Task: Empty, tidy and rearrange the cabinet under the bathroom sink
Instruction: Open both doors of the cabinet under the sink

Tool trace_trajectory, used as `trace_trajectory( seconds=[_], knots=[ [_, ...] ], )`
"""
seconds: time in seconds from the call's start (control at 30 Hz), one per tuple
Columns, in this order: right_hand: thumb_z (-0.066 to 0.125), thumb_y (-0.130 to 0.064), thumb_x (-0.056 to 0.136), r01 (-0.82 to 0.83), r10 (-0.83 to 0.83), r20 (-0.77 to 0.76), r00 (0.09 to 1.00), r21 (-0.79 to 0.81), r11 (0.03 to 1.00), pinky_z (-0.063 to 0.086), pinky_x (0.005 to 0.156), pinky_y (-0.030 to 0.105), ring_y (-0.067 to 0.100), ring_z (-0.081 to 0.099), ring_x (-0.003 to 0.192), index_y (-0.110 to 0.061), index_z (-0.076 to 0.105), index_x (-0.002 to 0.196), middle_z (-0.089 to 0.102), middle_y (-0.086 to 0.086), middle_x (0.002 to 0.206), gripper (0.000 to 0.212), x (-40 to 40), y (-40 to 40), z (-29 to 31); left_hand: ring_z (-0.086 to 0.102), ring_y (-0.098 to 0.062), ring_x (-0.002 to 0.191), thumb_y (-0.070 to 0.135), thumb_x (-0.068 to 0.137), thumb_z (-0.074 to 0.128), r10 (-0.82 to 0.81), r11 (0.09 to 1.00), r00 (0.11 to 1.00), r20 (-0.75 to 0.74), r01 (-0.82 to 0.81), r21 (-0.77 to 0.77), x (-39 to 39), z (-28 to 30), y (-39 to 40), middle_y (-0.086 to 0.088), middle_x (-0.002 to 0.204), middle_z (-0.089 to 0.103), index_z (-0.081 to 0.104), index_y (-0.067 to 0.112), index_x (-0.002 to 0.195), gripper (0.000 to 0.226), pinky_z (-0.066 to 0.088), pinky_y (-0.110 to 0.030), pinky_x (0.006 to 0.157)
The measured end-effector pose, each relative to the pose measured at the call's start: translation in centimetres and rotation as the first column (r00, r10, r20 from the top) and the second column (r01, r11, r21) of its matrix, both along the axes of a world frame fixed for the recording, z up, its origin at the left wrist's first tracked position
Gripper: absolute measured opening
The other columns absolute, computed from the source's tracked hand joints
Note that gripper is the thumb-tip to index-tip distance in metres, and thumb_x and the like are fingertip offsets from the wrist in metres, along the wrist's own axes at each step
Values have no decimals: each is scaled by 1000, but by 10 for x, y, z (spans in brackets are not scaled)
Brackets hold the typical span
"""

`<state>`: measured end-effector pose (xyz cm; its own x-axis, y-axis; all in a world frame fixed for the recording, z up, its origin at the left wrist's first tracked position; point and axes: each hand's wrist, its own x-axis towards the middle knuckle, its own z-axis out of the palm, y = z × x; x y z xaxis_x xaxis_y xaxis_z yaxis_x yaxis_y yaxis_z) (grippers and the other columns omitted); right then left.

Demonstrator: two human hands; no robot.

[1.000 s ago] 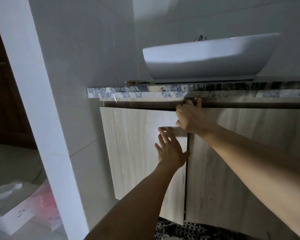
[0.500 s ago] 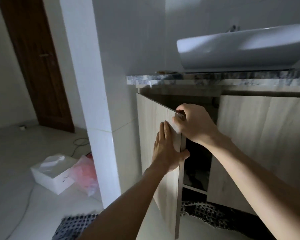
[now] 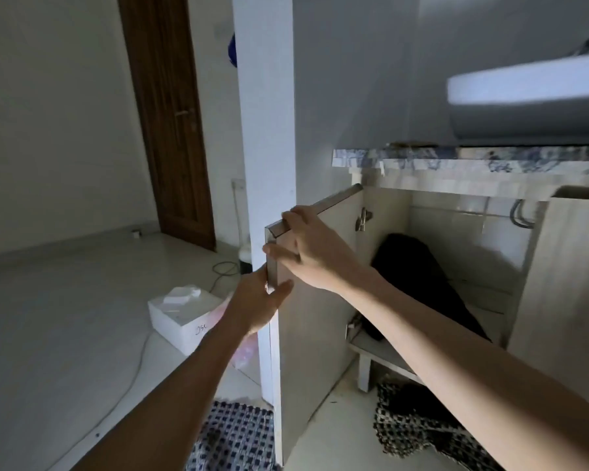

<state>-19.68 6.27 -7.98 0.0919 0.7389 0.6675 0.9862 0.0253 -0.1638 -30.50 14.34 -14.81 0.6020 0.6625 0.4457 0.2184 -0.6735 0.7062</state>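
Now opening step: left-hand cabinet door is standing swung wide, edge-on at centre frame, hinges showing on its inner face. Right hand is gripping the door's top free corner, fingers curling over the edge. Left hand is sitting just below it on the same vertical edge, thumb on the inner face, fingers hidden behind the panel, so holding the edge as far as can be told.

Cabinet is sitting at right of frame under the marbled worktop and white basin. Inside, a large dark bag-like item is leaning on the lower shelf; pipework is showing at upper right of the opening. Right-hand door is looking barely ajar, still covering its side.

Judgement: emptying not yet begun; only access is being made. Next move calls for releasing this door, then either swinging the right door open or reaching in for the dark item, likely with both hands given its bulk.

Lower frame: checked mat on floor. Left of centre: white box, cable, wooden room door beyond.
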Motion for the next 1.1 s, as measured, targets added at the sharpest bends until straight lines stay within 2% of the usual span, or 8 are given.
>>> trace_trajectory(
  seconds=[0.23,0.37,0.5,0.57,0.67,0.8,1.0,1.1],
  knots=[
    [54,-43,92,-4,4,-9,1000,-85,996,49,83,42,31,58,98,-2,49,118,49,10,119,49,-6,33,5,59,-19,84,28,90,62,184,982,982,34,-183,-44,-6,-2,22,5,82,61,57,16,93,14,39,-24,69],
    [50,-38,96,-58,46,-61,997,-225,973,37,108,37,27,43,131,-5,28,145,27,8,153,63,-1,27,9,57,-31,112,36,88,62,355,934,934,29,-354,-37,-2,-3,14,-13,119,62,51,6,123,48,45,-36,90],
    [48,-34,97,-42,9,-114,993,-288,957,25,116,34,21,27,143,-16,10,152,5,3,161,70,19,4,7,52,-31,116,34,84,56,425,796,840,338,-524,302,3,-5,-16,-17,130,52,42,8,132,57,43,-45,96],
    [49,-33,97,24,-57,-112,992,-276,961,26,114,32,21,30,142,-17,12,152,9,4,160,69,36,-19,4,57,-25,103,28,83,55,211,787,877,432,-414,457,18,-9,-34,-15,117,58,48,7,122,44,46,-37,89],
    [52,-31,96,199,-239,-114,964,-285,938,26,103,21,19,38,137,-18,18,151,22,0,157,66,67,-68,0,63,-25,90,27,86,51,-100,869,939,329,-79,489,57,-21,-56,-11,105,63,57,7,114,35,56,-38,78],
    [56,-34,92,457,-534,-151,832,-359,814,29,111,29,21,35,138,-20,19,150,23,3,157,70,126,-147,-11,60,-19,101,29,91,52,-307,944,946,107,287,164,131,-42,-86,-4,119,60,51,14,130,41,49,-31,89],
    [54,-31,94,780,-858,-59,511,-387,491,28,111,32,25,29,141,-5,16,149,20,12,156,72,203,-255,11,54,-25,120,29,90,61,-602,791,795,-72,582,-188,254,-35,-138,-10,135,52,41,10,140,57,46,-32,99],
    [54,-28,93,848,-901,23,434,-348,400,38,106,34,28,39,135,-3,18,147,14,13,157,69,225,-276,26,40,-24,135,39,89,62,-677,717,728,-102,622,-316,306,-19,-158,-7,152,34,24,15,150,75,37,-37,110]
  ],
)
